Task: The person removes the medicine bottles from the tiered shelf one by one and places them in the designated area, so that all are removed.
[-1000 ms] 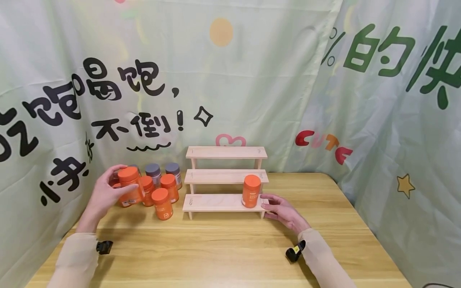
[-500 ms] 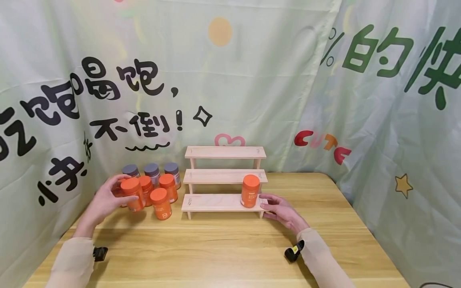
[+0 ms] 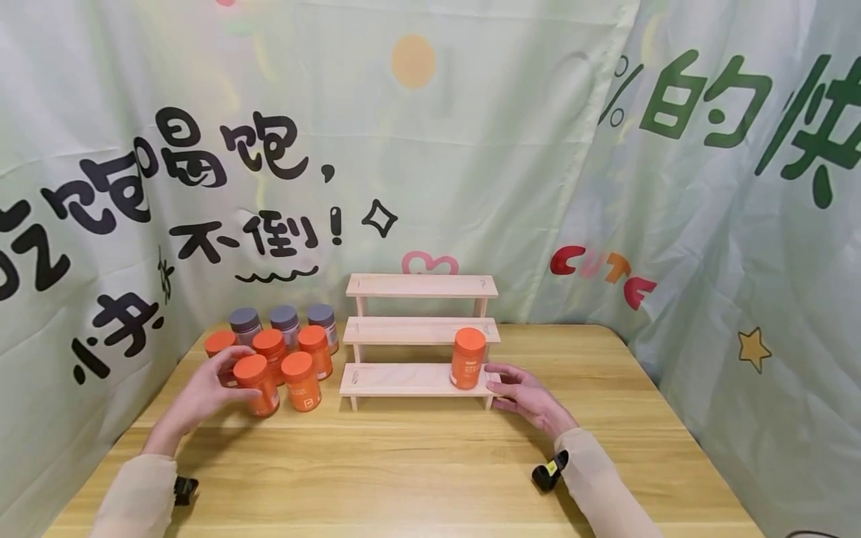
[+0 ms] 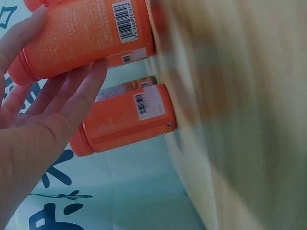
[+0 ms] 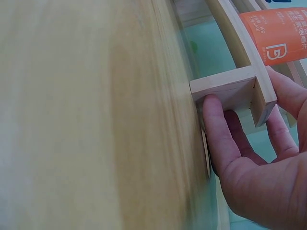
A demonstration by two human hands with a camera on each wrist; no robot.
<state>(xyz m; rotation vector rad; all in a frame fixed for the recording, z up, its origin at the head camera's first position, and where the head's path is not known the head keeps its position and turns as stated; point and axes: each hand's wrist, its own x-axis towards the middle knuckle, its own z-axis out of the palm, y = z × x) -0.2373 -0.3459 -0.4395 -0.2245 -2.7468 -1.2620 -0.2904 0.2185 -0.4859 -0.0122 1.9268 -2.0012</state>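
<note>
My left hand [image 3: 205, 396] holds an orange jar [image 3: 257, 385] upright at the front left of a group of jars, thumb on the near side and fingers behind. The left wrist view shows this orange jar [image 4: 81, 36] close to the wood surface, its barcode facing the camera. My right hand [image 3: 528, 396] grips the right end of a three-step wooden display stand [image 3: 403, 379]. In the right wrist view its fingertips press the end leg [image 5: 225, 81] below the lowest step, with the thumb at the top. Another orange jar [image 3: 468, 359] stands on that step's right end.
More orange jars [image 3: 302, 381] stand beside the held one, with several purple-lidded jars [image 3: 285, 321] behind them. All rest on the wooden table [image 3: 377, 478], left of the stand. A printed curtain [image 3: 471, 164] hangs behind the table and along both sides.
My left hand has lowered the orange jar and brought it forward and slightly right, to the front of the group. The jars behind show more now. My right hand stays at the stand.
</note>
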